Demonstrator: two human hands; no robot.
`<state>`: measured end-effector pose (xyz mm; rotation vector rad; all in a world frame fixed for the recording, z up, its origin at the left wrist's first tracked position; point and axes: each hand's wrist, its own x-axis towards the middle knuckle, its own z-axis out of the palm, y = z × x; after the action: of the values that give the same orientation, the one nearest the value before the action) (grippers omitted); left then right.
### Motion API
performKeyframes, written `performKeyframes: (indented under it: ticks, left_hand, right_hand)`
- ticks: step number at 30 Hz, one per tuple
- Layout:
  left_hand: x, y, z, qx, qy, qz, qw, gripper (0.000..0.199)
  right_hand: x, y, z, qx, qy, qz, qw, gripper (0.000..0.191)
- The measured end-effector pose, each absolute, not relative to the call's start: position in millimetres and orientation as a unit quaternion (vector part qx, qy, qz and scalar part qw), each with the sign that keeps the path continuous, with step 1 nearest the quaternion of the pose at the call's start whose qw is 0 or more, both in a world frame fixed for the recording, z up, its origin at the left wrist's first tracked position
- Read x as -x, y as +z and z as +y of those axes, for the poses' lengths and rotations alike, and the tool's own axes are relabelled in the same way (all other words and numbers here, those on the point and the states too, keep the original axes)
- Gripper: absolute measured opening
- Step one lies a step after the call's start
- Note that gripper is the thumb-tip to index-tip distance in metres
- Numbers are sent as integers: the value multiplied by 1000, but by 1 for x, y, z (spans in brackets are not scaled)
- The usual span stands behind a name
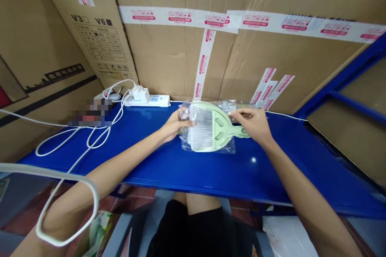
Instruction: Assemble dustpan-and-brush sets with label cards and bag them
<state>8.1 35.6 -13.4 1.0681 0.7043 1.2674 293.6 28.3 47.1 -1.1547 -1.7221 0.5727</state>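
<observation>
Brush (208, 126) lies between left-hand fingers (187, 123) and right-hand fingers (238, 116).

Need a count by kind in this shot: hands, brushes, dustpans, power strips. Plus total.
Hands, left hand and right hand: 2
Brush, white bristles: 1
Dustpan, nested with the brush: 1
Power strip: 1
Total: 5

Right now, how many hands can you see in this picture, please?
2. The left hand holds the clear wrapper at the bristle end of the green brush; the right hand pinches it near the handle. No other hand shows.
</observation>
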Motion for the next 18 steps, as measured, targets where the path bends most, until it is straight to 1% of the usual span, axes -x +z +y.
performKeyframes:
  ticks: [3, 5, 8, 10, 13, 18]
  left_hand:
    - [-8, -14, 35, -425, 529, 309, 666, 56]
    - [-9, -15, 36, -402, 528, 296, 687, 55]
    - [-10, -19, 39, -380, 527, 266, 712, 41]
    - [-11, -23, 41, -372, 526, 252, 722, 35]
    - [-12, -27, 43, -363, 534, 248, 722, 33]
    - [-11, -32, 45, -357, 541, 239, 722, 39]
  right_hand:
    - [-285, 87, 43, 486, 189, -759, 389, 23]
    - [-273, 116, 56, 477, 171, -796, 332, 22]
    - [-252, 155, 73, 441, 163, -844, 258, 14]
    - [-238, 174, 81, 429, 141, -864, 225, 9]
    - [-226, 188, 88, 417, 104, -878, 209, 10]
    - [-234, 191, 99, 404, 77, -883, 229, 20]
